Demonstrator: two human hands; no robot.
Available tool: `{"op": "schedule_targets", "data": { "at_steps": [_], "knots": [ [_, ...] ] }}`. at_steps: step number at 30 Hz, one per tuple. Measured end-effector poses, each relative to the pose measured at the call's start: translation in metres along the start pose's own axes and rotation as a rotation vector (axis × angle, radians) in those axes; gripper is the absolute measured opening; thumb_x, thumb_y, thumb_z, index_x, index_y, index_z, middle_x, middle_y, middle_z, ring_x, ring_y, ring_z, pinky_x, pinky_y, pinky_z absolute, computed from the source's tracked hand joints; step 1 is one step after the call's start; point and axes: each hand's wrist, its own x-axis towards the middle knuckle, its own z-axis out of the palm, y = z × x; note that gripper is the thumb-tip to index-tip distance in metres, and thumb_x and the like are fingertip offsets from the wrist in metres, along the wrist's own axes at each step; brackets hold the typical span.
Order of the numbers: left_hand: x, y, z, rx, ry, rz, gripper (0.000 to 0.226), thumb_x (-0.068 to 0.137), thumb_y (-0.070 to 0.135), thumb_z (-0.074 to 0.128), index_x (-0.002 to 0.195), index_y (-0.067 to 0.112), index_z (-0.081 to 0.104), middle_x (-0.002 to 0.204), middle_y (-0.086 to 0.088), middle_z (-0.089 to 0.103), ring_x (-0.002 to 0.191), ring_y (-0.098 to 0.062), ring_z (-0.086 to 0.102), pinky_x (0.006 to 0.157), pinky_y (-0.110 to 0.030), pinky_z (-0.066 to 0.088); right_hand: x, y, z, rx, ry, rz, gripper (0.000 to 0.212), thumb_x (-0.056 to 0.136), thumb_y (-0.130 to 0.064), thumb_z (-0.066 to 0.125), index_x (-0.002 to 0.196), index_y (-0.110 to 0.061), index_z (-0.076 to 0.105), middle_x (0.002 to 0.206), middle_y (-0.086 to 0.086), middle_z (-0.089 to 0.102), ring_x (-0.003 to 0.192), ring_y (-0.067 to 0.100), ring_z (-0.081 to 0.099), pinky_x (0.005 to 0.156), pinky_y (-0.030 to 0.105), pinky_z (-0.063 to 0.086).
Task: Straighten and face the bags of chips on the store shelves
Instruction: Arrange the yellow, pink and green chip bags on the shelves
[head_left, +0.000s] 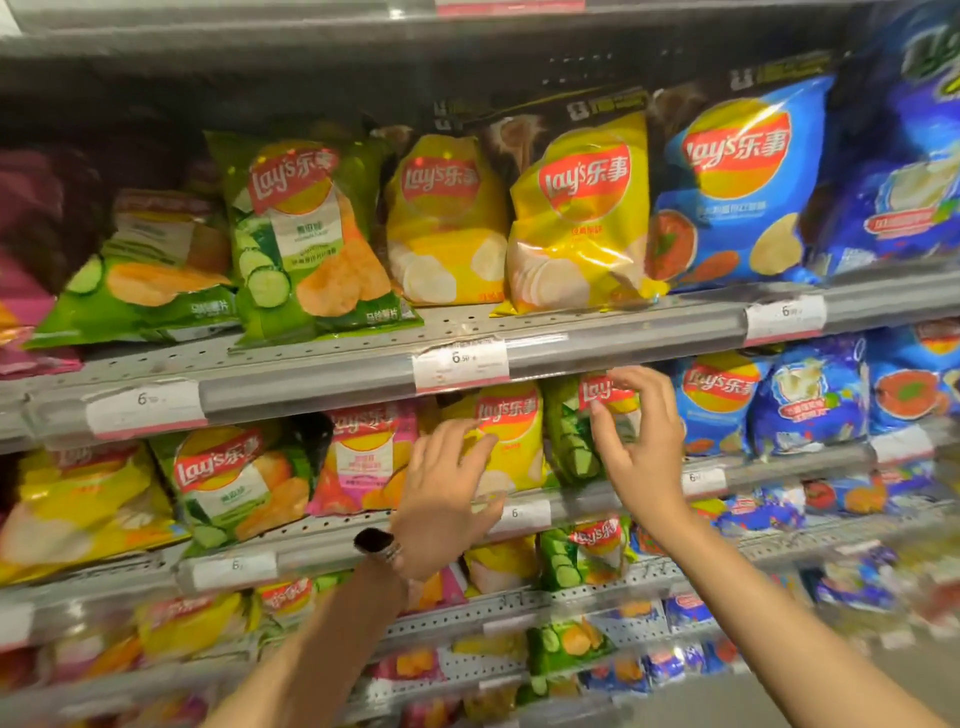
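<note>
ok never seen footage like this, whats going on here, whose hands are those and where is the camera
There is no machine here. A person wears one camera on their head, looking forward and down, so you see their own two arms reaching out. They stand at store shelves stocked with chip bags: green, yellow, pink and blue ones, with price tags along the shelf edges. The job is to straighten the bags so they face forward.

The left hand, with a watch on its wrist, reaches to a yellow bag on the second shelf, fingers fairly straight against it. The right hand is at a green bag next to it, fingers curled near the bag's top; whether it actually pinches it is hard to tell. The picture is somewhat blurred at the edges.
</note>
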Motion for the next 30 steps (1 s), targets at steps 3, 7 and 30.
{"op": "schedule_targets", "data": {
  "at_steps": [3, 7, 30],
  "knots": [
    [0.008, -0.004, 0.015, 0.158, -0.365, -0.15, 0.1, 0.064, 0.055, 0.078, 0.147, 0.025, 0.03, 0.153, -0.014, 0.026, 0.142, -0.032, 0.019, 0.112, -0.057, 0.024, -0.007, 0.026, 0.002, -0.106, -0.068, 0.137, 0.041, 0.083, -0.019, 0.059, 0.119, -0.002, 0.053, 0.118, 0.016, 0.051, 0.113, 0.017, 0.044, 0.099, 0.027, 0.038],
    [0.01, -0.012, 0.045, 0.368, -0.52, -0.198, 0.143, 0.004, 0.068, 0.084, 0.135, 0.02, 0.054, 0.133, -0.023, 0.054, 0.119, -0.041, 0.055, 0.091, -0.06, 0.046, -0.004, 0.055, 0.002, -0.304, -0.193, 0.373, 0.078, 0.077, -0.029, 0.072, 0.139, -0.001, 0.035, 0.139, 0.02, 0.039, 0.131, 0.033, 0.035, 0.107, 0.05, 0.031],
    [0.009, -0.011, 0.064, 0.477, -0.492, -0.227, 0.137, 0.053, 0.054, 0.086, 0.153, 0.027, -0.004, 0.157, -0.016, 0.017, 0.145, -0.034, 0.017, 0.11, -0.058, 0.023, 0.0, 0.071, -0.015, 0.095, -0.295, 0.659, 0.054, 0.067, -0.011, 0.084, 0.11, -0.016, 0.052, 0.109, 0.008, 0.064, 0.098, 0.021, 0.062, 0.088, 0.039, 0.052]
  ]
}}
